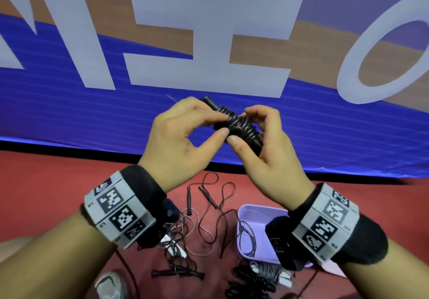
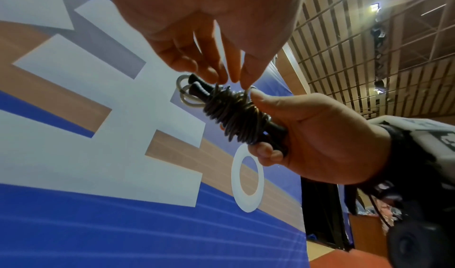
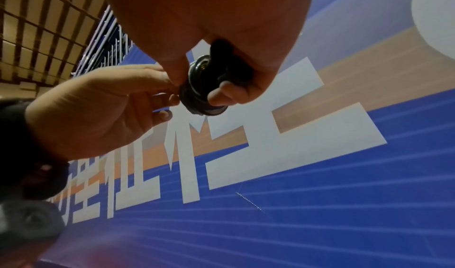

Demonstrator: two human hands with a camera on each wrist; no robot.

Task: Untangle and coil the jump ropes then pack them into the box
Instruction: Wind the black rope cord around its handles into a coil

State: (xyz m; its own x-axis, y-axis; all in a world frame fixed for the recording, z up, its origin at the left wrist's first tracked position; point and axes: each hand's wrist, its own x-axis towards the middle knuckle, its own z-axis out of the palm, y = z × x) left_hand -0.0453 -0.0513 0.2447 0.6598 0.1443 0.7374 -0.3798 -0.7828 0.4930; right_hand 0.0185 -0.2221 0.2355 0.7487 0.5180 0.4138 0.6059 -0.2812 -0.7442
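A black jump rope (image 1: 239, 124), its cord wound tightly round its two handles, is held up at chest height in front of a blue banner. My left hand (image 1: 219, 124) pinches the cord at the middle of the bundle with thumb and fingertips. My right hand (image 1: 243, 128) grips the handles' lower end, thumb against the coils. In the left wrist view the left hand's fingertips (image 2: 229, 77) touch the top of the rope bundle (image 2: 234, 116), and cord loops stick out at its far end. The right wrist view shows the rope bundle (image 3: 204, 89) end-on. A lilac box (image 1: 255, 210) sits on the floor below.
The box holds a grey cord (image 1: 246, 236). Loose tangled ropes (image 1: 209, 217) lie on the red floor (image 1: 58, 171) left of it, with black handles (image 1: 176, 273) nearer me. Wound bundles (image 1: 262, 275) lie in front of the box. A shoe (image 1: 111, 284) shows at bottom left.
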